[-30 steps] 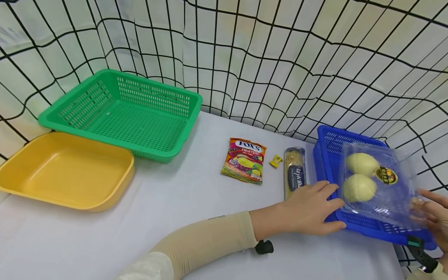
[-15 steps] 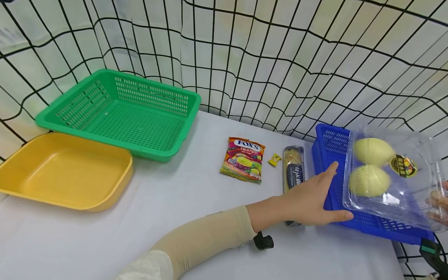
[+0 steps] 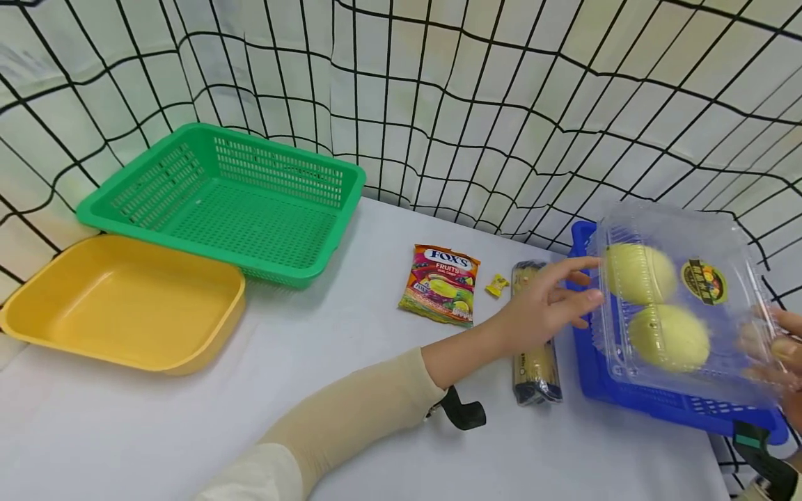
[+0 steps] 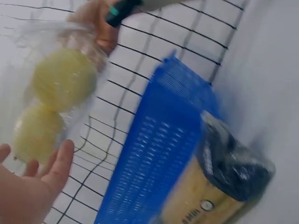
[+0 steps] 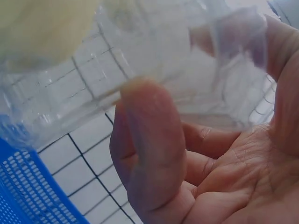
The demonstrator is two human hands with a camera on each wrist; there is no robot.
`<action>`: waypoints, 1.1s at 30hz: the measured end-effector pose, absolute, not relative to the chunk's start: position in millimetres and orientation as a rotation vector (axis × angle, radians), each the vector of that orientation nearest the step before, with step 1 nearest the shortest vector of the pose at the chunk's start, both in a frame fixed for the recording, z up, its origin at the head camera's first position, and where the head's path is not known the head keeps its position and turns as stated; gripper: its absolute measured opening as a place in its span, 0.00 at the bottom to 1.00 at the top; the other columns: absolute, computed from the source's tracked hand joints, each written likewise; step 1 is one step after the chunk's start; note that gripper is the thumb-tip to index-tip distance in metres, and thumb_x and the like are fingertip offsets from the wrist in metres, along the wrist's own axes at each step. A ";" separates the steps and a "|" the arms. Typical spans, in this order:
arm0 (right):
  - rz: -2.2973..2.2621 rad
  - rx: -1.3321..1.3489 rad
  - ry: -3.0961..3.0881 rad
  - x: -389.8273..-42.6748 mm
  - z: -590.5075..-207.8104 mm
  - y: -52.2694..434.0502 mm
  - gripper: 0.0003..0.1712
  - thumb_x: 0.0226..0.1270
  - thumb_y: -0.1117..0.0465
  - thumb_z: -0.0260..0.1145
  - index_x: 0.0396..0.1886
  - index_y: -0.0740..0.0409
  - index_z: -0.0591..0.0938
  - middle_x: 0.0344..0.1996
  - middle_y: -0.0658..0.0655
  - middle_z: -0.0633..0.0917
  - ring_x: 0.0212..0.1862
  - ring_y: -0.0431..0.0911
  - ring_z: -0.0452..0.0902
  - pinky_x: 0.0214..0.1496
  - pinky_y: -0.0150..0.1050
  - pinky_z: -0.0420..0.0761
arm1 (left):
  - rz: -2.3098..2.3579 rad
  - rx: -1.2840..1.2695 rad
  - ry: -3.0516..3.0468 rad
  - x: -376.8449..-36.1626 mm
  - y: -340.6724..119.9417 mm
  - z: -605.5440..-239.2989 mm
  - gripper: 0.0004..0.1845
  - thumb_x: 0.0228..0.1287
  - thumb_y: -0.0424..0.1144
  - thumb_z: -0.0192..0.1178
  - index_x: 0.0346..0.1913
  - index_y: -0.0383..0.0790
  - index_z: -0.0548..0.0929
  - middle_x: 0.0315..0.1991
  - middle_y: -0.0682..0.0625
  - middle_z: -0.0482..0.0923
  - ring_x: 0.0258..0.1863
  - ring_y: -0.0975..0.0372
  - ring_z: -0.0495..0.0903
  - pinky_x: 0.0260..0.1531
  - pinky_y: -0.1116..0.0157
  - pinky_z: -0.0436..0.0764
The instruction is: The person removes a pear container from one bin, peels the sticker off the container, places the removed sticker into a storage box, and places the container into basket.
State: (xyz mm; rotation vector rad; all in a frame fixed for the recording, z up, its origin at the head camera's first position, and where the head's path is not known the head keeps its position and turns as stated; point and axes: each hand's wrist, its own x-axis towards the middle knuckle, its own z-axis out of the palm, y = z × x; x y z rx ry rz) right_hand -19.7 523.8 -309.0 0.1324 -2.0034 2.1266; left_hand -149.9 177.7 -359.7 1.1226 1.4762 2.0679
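Observation:
A clear plastic clamshell box [image 3: 704, 282] with two round pale-yellow items and a dark round sticker hangs tilted above the blue basket [image 3: 589, 365]. My right hand [image 3: 783, 355] grips its right edge; in the right wrist view the thumb and fingers of that hand [image 5: 205, 172] pinch the clear plastic. My left hand [image 3: 541, 306] is at the box's left edge with fingers loosely bent. In the left wrist view the fingers of the left hand [image 4: 32, 186] are close to the box; whether they touch it I cannot tell. Under my left hand lies a spaghetti pack [image 3: 537, 372], partly hidden.
A Fox's candy bag [image 3: 441, 285] and a small yellow wrapped candy [image 3: 497, 286] lie mid-table. On the left stand a green basket [image 3: 301, 273] and a yellow basin [image 3: 216, 330]. A black wire grid [image 3: 407, 125] borders the table's back and sides.
The box has risen and swung right over the blue basket, then come slightly back left. My left hand has lifted from the basket's rim up to the box's left edge.

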 end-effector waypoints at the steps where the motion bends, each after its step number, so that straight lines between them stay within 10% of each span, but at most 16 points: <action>1: 2.151 0.083 -2.019 -23.3 -307.7 521.6 0.32 0.83 0.79 0.46 0.70 0.52 0.84 0.55 0.51 0.90 0.49 0.42 0.90 0.36 0.32 0.88 | 2.120 1.080 1.417 -151.9 175.0 -359.0 0.28 0.87 0.36 0.55 0.83 0.38 0.66 0.64 0.52 0.69 0.55 0.68 0.83 0.53 0.60 0.89; 7: 2.205 0.104 -2.087 -40.0 -311.0 499.0 0.34 0.82 0.79 0.41 0.67 0.53 0.86 0.52 0.53 0.92 0.47 0.44 0.91 0.39 0.36 0.90 | 2.226 0.939 1.386 -165.6 148.0 -359.6 0.21 0.88 0.35 0.56 0.77 0.40 0.76 0.81 0.56 0.61 0.45 0.62 0.88 0.44 0.54 0.92; 15: 2.225 0.150 -2.226 -59.4 -314.6 448.7 0.26 0.83 0.79 0.50 0.63 0.57 0.87 0.52 0.53 0.92 0.47 0.46 0.92 0.43 0.40 0.90 | 2.220 0.719 1.513 -186.3 96.3 -358.7 0.39 0.68 0.32 0.78 0.76 0.51 0.70 0.75 0.59 0.71 0.32 0.47 0.91 0.28 0.50 0.90; 25: 2.172 0.256 -2.454 -76.9 -320.5 406.2 0.24 0.86 0.74 0.51 0.68 0.53 0.84 0.60 0.50 0.87 0.50 0.46 0.90 0.47 0.43 0.90 | 2.079 0.702 1.636 -194.0 36.4 -359.9 0.54 0.64 0.33 0.81 0.85 0.68 0.61 0.74 0.50 0.68 0.37 0.42 0.92 0.21 0.46 0.88; 33: 2.093 0.252 -2.590 -83.6 -325.7 370.5 0.23 0.86 0.71 0.57 0.71 0.53 0.83 0.59 0.51 0.87 0.52 0.46 0.86 0.48 0.43 0.89 | 1.908 0.709 1.793 -183.1 -2.9 -373.6 0.50 0.63 0.34 0.82 0.82 0.64 0.66 0.71 0.46 0.65 0.39 0.37 0.91 0.25 0.44 0.89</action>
